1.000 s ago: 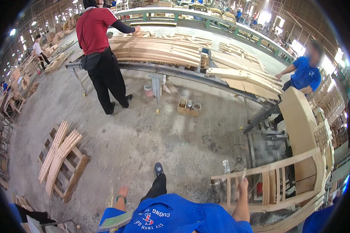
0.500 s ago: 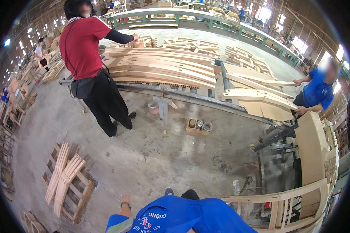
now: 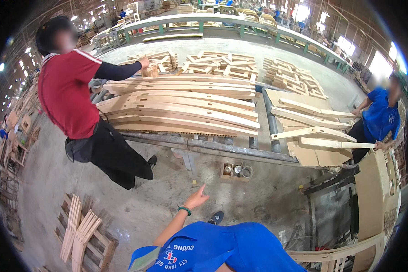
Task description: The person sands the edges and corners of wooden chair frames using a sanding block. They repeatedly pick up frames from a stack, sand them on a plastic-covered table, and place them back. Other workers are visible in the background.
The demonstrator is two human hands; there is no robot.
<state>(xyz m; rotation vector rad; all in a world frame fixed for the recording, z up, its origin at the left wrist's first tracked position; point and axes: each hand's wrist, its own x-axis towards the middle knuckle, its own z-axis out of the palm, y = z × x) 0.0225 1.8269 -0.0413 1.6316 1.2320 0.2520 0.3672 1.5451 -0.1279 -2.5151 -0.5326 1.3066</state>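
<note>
My left hand reaches forward over the concrete floor, a green bead bracelet on its wrist. Its fingers stretch out, the thumb stands apart, and it holds nothing. Closest ahead of it is a small box of tins and jars on the floor, not touched. Beyond that, several curved wooden slats with slots lie side by side on a roller conveyor. Farther right, a few wooden pieces rest on cardboard. My right hand is out of sight; only a bit of skin shows at the lower edge below my blue shirt.
A person in a red shirt stands at the conveyor's left. At its right end, a person in blue grips a wooden piece. A pallet with wooden parts lies at lower left, a wooden frame at lower right. Stacked wood lies beyond.
My left hand has swung forward and up from beside my body. I am closer to the conveyor. The person in blue now holds a wooden piece out over the cardboard.
</note>
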